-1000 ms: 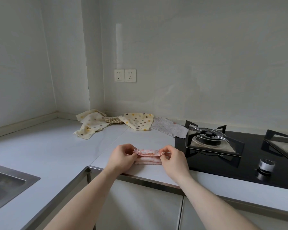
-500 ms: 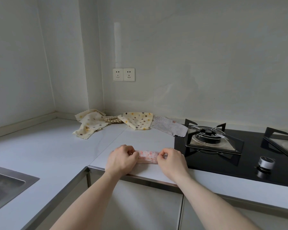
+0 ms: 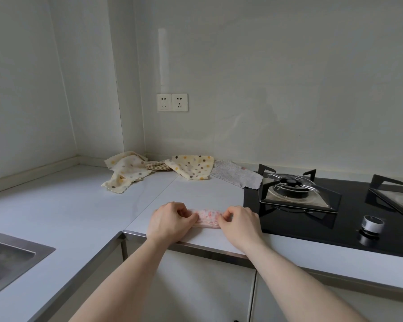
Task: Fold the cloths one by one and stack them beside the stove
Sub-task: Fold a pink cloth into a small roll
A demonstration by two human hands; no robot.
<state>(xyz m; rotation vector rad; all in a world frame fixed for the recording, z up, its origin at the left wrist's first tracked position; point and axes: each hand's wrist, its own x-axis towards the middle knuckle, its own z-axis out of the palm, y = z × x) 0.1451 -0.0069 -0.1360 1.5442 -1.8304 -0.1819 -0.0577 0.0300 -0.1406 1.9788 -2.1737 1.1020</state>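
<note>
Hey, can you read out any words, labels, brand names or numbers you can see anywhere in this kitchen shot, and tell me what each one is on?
No readable text anywhere in this view.
Wall sockets: only pin holes, no lettering that can be made out.
Stove knob: any marking is too small and blurred to read.
Pink cloth and dotted cloth: printed patterns only, no words.

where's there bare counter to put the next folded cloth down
Bare white counter lies between the pink cloth and the unfolded cloths at the back wall, bordered on the right by the stove. More lies left, toward the sink. The back corner is crowded.
</note>
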